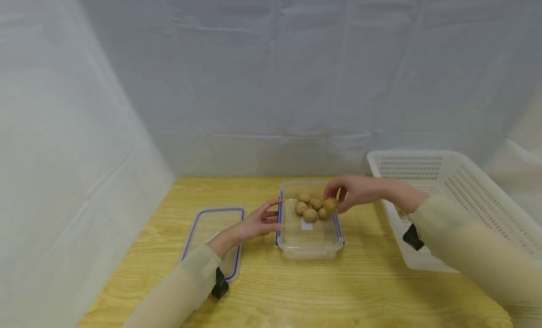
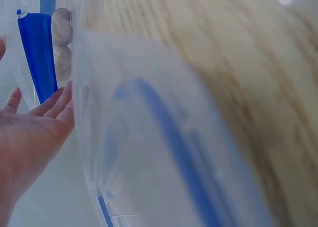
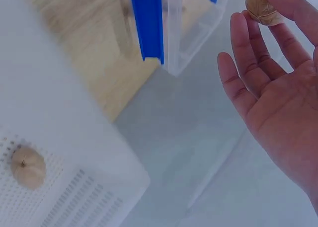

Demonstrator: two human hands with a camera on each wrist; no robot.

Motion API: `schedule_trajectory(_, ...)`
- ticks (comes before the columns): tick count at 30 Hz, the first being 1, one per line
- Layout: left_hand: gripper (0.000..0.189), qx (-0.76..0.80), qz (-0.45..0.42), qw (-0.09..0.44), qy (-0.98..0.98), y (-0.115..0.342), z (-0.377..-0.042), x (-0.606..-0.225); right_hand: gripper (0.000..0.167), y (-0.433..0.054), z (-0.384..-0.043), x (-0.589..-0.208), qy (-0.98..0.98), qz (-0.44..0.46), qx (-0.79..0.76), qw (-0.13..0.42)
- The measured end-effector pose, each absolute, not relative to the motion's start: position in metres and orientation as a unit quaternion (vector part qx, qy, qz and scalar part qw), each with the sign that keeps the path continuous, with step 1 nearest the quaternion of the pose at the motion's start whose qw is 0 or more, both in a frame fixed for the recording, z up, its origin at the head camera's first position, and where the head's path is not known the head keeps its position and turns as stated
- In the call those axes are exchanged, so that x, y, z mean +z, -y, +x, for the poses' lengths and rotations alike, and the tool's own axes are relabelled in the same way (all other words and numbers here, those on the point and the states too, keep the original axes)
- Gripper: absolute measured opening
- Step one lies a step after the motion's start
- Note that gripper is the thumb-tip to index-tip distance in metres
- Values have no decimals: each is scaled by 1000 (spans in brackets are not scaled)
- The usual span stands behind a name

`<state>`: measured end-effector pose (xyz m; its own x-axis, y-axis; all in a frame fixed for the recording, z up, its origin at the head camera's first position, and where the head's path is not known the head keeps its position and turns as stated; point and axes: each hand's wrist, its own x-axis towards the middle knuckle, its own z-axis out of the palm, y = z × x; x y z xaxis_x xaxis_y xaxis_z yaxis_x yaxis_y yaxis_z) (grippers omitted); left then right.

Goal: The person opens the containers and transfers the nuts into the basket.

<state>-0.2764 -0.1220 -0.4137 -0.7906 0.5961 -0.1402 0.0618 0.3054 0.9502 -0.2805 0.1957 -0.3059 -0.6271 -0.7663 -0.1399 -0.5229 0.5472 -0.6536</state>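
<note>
Right hand (image 1: 356,191) pinches one round, tan walnut (image 3: 262,8) at the rim of the clear, blue-clipped plastic container (image 1: 311,253); left hand (image 1: 256,223), fingers extended, touches its side. Walnut likely light, hard; grip across widest girth.

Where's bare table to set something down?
Biggest: the table in front of the container, between lid and basket. Smaller: behind the lid; the strip between container and basket. Crowded: the container's far half, with walnuts and right hand; the lid-container gap, under the left hand.
</note>
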Motion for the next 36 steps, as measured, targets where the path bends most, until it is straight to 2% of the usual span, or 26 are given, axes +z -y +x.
schedule_trajectory(9, 72, 554, 215, 244, -767, 122, -277, -414, 33, -243, -266, -293, -866, -361, -298, 175)
schedule_trajectory(19, 72, 557, 212, 249, -764, 122, -277, -413, 37, -288, -253, -295, -885, -314, -318, 134)
schedule_trajectory(36, 74, 557, 217, 250, -762, 121, -278, -418, 33, -349, -231, -321, -886, -330, -324, 34)
